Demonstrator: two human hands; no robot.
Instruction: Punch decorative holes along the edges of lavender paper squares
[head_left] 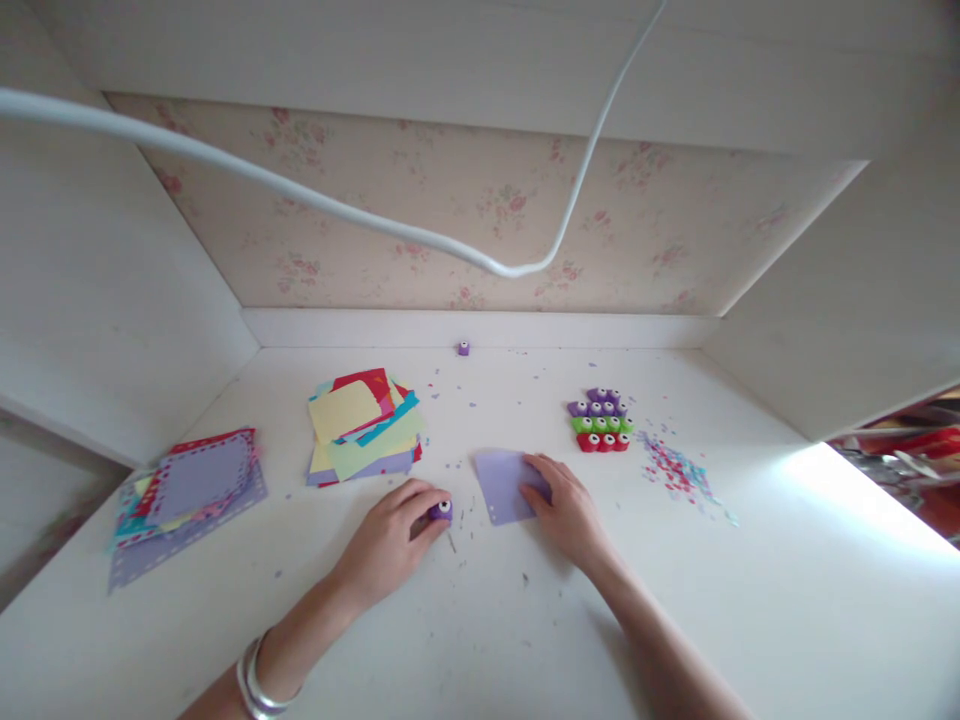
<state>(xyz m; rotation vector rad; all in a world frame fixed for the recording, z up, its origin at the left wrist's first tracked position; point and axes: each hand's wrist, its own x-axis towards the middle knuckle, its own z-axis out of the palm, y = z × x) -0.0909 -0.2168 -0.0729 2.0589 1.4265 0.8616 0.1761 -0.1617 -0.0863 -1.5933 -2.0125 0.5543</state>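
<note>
My left hand [394, 535] rests on the white desk with its fingers curled round a small purple paper punch [441, 510]. My right hand [566, 505] lies flat, fingers stretched onto the right edge of a lilac sheet of paper [502, 483] that has a row of punched holes along its lower edge. The punch sits just left of that sheet, apart from it. Silver bangles [255, 685] circle my left wrist.
A pile of coloured paper [364, 425] lies left of centre, and a stack of punched-border sheets [187, 495] is at the far left. A cluster of purple, green and red punches [600, 420] sits to the right, beside paper confetti [679, 475]. One lone punch [463, 348] stands by the back wall. A white cable [517, 268] hangs overhead.
</note>
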